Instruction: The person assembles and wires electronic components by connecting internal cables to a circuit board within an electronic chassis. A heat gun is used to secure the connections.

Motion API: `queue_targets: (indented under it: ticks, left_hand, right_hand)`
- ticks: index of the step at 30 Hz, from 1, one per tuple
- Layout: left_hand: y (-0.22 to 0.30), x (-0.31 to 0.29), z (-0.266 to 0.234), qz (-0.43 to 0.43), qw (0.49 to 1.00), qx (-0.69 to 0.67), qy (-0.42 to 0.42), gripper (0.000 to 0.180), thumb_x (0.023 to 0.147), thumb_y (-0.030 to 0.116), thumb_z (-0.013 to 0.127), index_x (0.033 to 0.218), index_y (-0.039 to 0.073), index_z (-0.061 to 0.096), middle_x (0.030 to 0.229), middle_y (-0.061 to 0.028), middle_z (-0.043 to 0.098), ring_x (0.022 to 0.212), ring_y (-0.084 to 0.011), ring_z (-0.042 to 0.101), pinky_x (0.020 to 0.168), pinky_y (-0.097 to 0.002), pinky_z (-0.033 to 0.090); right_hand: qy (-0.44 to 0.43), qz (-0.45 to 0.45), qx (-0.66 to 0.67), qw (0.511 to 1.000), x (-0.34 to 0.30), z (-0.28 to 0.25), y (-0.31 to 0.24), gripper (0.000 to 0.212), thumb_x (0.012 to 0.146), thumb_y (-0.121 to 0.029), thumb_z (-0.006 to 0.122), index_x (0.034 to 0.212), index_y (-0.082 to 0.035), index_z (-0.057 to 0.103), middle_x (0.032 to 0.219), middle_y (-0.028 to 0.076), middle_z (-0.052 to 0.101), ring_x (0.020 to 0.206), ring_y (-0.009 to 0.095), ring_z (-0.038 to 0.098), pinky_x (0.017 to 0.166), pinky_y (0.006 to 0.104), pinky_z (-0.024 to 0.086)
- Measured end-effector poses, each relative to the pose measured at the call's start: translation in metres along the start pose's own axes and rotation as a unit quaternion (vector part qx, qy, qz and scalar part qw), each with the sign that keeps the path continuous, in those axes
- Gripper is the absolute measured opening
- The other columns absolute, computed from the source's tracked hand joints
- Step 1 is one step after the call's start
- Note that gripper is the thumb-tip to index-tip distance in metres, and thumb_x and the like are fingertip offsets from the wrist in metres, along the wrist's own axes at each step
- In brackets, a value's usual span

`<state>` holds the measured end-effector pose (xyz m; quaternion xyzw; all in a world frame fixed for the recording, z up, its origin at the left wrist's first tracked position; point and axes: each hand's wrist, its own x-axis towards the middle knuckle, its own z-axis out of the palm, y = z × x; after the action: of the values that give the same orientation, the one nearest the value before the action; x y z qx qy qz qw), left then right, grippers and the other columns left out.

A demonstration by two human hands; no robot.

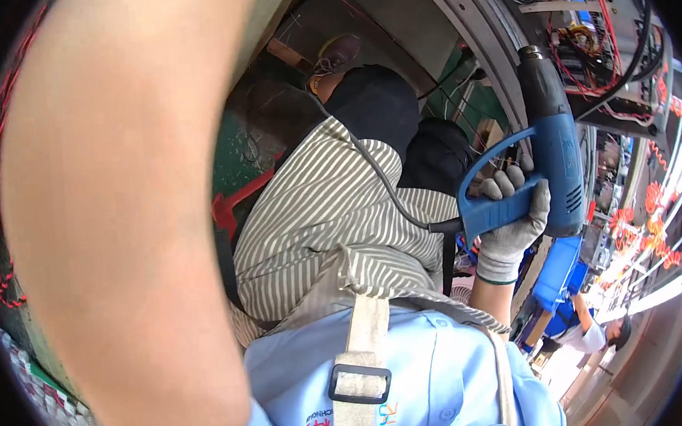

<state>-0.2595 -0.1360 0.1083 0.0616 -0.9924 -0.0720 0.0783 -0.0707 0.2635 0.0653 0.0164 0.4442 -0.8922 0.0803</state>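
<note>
A blue heat gun (559,145) with a dark barrel and metal nozzle is upright at the right, nozzle toward the top of the view. My right hand (516,229), in a grey knit glove, is closed round its handle. From the handle's lower end a dark power cord (377,168) runs over my striped apron (317,207) toward my legs. My bare left forearm (128,187) fills the left side, raised across the view and very near. The left hand itself lies beyond the upper edge.
A metal frame (474,25) with red and black wiring (593,57) stands beside the nozzle. A red metal piece (235,204) lies by my legs on the green floor (236,161). Blue bins (555,274) and another person (587,335) are farther off at the right.
</note>
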Motion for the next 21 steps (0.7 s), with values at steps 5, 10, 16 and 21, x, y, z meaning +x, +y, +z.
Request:
queue_targets:
  ticks: [5, 10, 16, 21]
  left_hand:
    - [0.015, -0.012, -0.05, 0.087, 0.945, -0.079, -0.305, 0.055, 0.099, 0.039, 0.044, 0.146, 0.009, 0.05, 0.155, -0.0168, 0.043, 0.143, -0.0361, 0.039, 0.111, -0.0567, 0.03]
    - [0.038, -0.014, 0.035, -0.039, 0.994, 0.001, 0.1, 0.046, 0.103, 0.027, 0.037, 0.141, 0.007, 0.054, 0.147, -0.0154, 0.052, 0.138, -0.0327, 0.045, 0.109, -0.0529, 0.032]
    - [0.033, -0.016, 0.038, -0.029, 0.993, -0.004, 0.116, 0.044, 0.103, 0.023, 0.036, 0.139, 0.007, 0.056, 0.144, -0.0144, 0.054, 0.135, -0.0313, 0.048, 0.107, -0.0505, 0.034]
    - [0.029, -0.017, 0.036, -0.016, 0.995, -0.003, 0.1, 0.044, 0.102, 0.023, 0.038, 0.139, 0.008, 0.055, 0.145, -0.0142, 0.054, 0.135, -0.0313, 0.048, 0.108, -0.0508, 0.034]
  right_hand:
    - [0.064, -0.039, -0.106, 0.992, -0.02, 0.012, -0.001, 0.037, 0.097, -0.028, 0.061, 0.123, -0.003, 0.052, 0.091, 0.003, 0.05, 0.078, 0.015, 0.046, 0.075, 0.0317, 0.042]
    - [0.085, -0.069, -0.145, 0.983, -0.029, 0.028, 0.007, 0.037, 0.096, -0.029, 0.061, 0.125, -0.006, 0.056, 0.096, 0.004, 0.058, 0.082, 0.016, 0.052, 0.079, 0.0362, 0.047]
    - [0.059, -0.09, -0.182, 0.977, -0.038, 0.031, 0.015, 0.039, 0.098, -0.03, 0.057, 0.127, -0.004, 0.055, 0.096, 0.006, 0.059, 0.082, 0.017, 0.05, 0.081, 0.0375, 0.046]
    - [0.057, -0.093, -0.211, 0.971, -0.046, 0.035, 0.017, 0.04, 0.099, -0.028, 0.056, 0.128, -0.002, 0.055, 0.095, 0.008, 0.057, 0.083, 0.018, 0.048, 0.083, 0.0381, 0.045]
